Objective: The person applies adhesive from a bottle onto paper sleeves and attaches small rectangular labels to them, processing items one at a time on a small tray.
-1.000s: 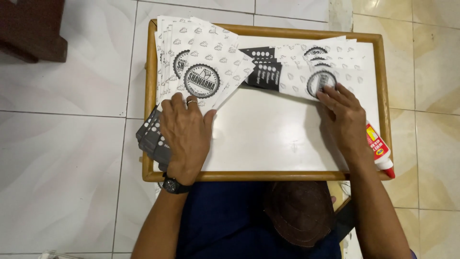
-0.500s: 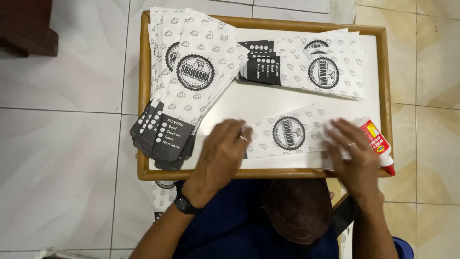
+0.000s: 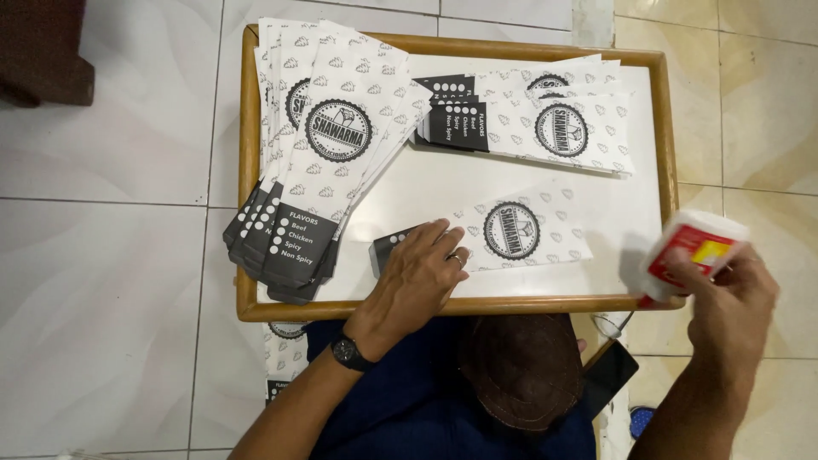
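At the left of the wooden-rimmed white table [image 3: 247,170], the fanned stack of flat white paper sleeves with black ends and round black emblems [image 3: 319,153] lies as it did half a second ago, its black ends hanging over the near-left rim. A smaller pile of the same printed sleeves [image 3: 545,128] is likewise unmoved at the far right.

What has changed is in the middle and at the right. The single printed paper sleeve [image 3: 511,234], which both hands were flattening a moment ago, now lies alone near the front rim under one hand only. The left hand [image 3: 417,277], a black wristwatch [image 3: 349,351] on its wrist, rests palm down with fingers spread over the sleeve's black end, pinning it to the table.

The right hand [image 3: 724,298] has let go of the sleeve and lifted the red-and-white glue bottle with a white cap [image 3: 686,255], which lay at the table's right edge before. It now grips the bottle, fingers curled round it, tilted above the near-right corner, clear of the sleeve. By this the work looks to have passed from laying out to gluing.
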